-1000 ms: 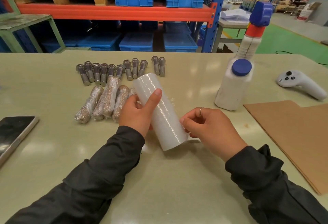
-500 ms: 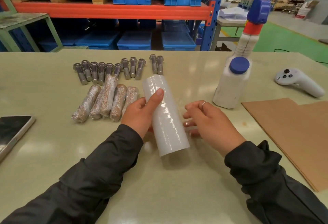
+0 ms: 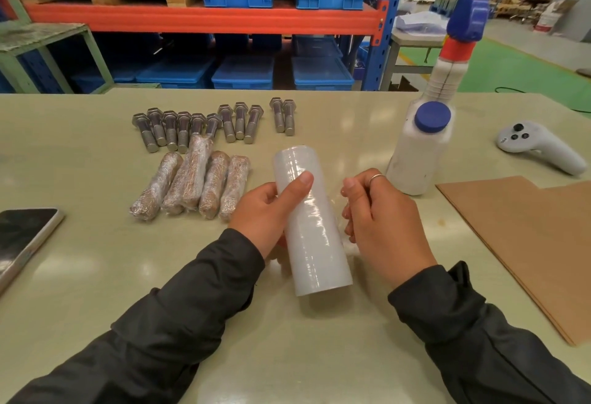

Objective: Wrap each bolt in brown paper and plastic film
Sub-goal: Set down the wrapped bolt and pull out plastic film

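Observation:
My left hand (image 3: pixel 268 211) grips a white roll of plastic film (image 3: pixel 315 237) held over the table's middle, thumb across its top side. My right hand (image 3: pixel 377 215) sits just right of the roll, fingers curled and pinching the loose clear film edge (image 3: pixel 339 208). Several bare steel bolts (image 3: pixel 198 123) lie in a row at the back left. In front of them lie several wrapped bolts (image 3: pixel 192 179) in brown paper and film. Brown paper sheets (image 3: pixel 524 243) lie stacked at the right.
A white bottle with a blue cap (image 3: pixel 422 147) stands right of my hands, a spray bottle (image 3: pixel 454 61) behind it. A white controller (image 3: pixel 540 146) lies at the far right. A phone (image 3: pixel 22 237) rests at the left edge. Blue crates fill the racks behind.
The roll has tilted more upright and shifted slightly right. My right hand moved up from the roll's lower end to its middle, now pinching the film edge.

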`<move>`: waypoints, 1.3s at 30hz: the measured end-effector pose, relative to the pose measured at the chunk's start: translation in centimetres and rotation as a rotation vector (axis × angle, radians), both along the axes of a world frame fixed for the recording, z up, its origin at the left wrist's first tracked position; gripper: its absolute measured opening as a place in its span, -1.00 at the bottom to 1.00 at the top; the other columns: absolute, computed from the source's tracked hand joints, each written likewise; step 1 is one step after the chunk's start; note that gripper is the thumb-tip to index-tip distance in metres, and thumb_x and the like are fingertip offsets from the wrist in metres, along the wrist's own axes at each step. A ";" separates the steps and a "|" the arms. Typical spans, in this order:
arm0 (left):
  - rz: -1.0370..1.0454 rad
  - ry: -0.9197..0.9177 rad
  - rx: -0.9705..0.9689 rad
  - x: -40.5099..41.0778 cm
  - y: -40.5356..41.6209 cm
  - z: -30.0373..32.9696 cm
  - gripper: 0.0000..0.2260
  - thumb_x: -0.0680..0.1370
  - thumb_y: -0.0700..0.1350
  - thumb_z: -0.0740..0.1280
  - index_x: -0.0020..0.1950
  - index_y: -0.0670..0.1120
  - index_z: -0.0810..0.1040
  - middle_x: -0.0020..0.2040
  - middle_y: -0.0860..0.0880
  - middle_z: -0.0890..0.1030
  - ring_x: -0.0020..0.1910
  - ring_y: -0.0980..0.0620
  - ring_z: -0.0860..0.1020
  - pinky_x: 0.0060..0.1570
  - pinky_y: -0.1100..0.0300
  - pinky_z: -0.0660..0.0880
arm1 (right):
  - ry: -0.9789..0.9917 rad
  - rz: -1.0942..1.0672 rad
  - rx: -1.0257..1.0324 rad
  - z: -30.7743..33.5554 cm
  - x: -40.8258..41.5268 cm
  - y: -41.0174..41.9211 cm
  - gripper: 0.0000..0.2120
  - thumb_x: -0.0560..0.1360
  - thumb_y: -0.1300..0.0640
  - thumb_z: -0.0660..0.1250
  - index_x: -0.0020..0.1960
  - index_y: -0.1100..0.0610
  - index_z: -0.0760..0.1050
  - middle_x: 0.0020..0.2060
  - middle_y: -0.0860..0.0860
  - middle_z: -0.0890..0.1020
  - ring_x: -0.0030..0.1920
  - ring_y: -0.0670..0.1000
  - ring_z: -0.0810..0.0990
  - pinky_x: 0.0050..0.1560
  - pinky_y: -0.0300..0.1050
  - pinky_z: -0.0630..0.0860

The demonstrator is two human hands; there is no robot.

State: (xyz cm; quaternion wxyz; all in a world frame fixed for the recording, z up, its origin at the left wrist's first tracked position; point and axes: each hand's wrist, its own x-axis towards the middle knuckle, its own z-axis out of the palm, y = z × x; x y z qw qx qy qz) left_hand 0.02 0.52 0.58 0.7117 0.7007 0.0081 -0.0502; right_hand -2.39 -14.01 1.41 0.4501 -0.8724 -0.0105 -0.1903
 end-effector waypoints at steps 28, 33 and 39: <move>-0.388 0.387 -0.629 0.1 0.2 0.6 -0.55 0.35 0.08 0.21 0.02 -0.24 0.55 -0.18 -0.18 0.61 -0.27 -0.10 0.58 -0.23 0.11 0.57 | 0.326 0.038 0.542 1.4 0.3 -0.4 -0.47 0.32 -0.37 0.22 -0.12 0.10 0.51 -0.61 -0.12 0.36 -0.63 -0.17 0.27 -0.55 -0.28 0.24; -0.360 0.453 -0.601 -0.1 -0.1 0.7 -0.48 0.29 0.22 0.30 -0.03 -0.19 0.56 -0.19 -0.18 0.61 -0.35 -0.08 0.59 -0.29 0.10 0.59 | 0.224 0.048 0.419 0.8 0.2 -0.6 -0.80 0.45 -0.01 0.36 -0.26 0.09 0.57 -0.64 -0.17 0.36 -0.61 -0.17 0.30 -0.50 -0.34 0.25; -0.270 0.362 -0.472 0.2 0.0 0.8 -0.59 0.26 0.16 0.33 -0.11 -0.14 0.54 -0.38 -0.08 0.57 -0.46 0.00 0.57 -0.42 0.17 0.56 | 0.190 -0.094 0.393 0.1 0.8 -0.8 -0.79 0.51 0.01 0.31 -0.27 0.07 0.52 -0.64 -0.21 0.39 -0.56 -0.20 0.35 -0.35 -0.19 0.32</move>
